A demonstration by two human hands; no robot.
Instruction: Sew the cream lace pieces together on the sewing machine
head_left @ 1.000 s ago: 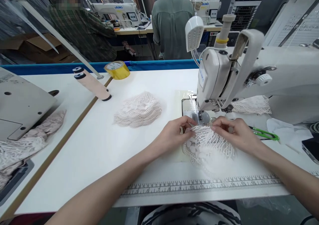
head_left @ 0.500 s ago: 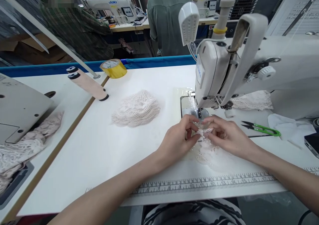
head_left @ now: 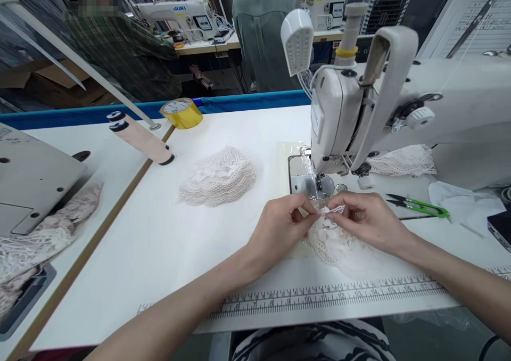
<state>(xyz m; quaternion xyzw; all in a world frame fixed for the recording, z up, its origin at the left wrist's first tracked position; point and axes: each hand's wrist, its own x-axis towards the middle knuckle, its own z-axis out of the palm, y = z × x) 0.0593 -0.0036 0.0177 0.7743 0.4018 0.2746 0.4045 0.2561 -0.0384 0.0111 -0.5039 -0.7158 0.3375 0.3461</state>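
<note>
The left hand (head_left: 283, 225) and right hand (head_left: 365, 220) both pinch the top edge of a cream, round lace piece (head_left: 339, 244) lying just before the white sewing machine's presser foot (head_left: 319, 182); keeping the edges aligned and flat seems key.

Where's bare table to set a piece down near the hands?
Free: white top between lace stack and left hand, down to the printed ruler. Crowded: right of right hand, with green snips, cloth and sewing machine.
</note>
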